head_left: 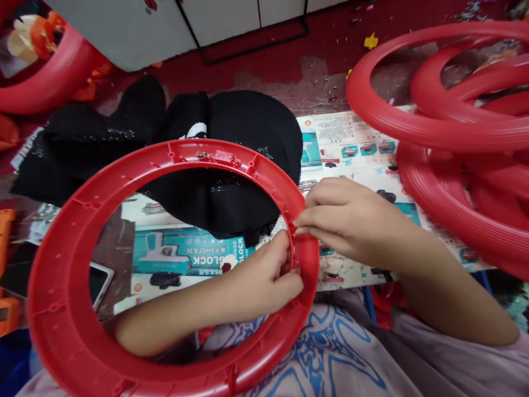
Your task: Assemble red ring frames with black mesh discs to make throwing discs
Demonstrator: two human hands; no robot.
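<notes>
A big red plastic ring (61,286) lies on my lap with its ribbed hollow side up. My left forearm passes through its opening, and my left hand (264,275) curls round the ring's inner right edge, fingers closed on it. My right hand (347,218) comes from the right and pinches the same stretch of rim from outside, fingertips pressed together at the inner edge. Black mesh fabric (231,138) lies under the ring's far side. A small metal-and-red fitting (219,156) sits on the ring's top arc.
A stack of several red rings (454,138) stands at the right, another red ring (45,82) at the far left. Printed toy-gun cardboard (355,149) covers the red floor. A phone (99,281) shows through the ring. Orange parts (6,264) lie at the left edge.
</notes>
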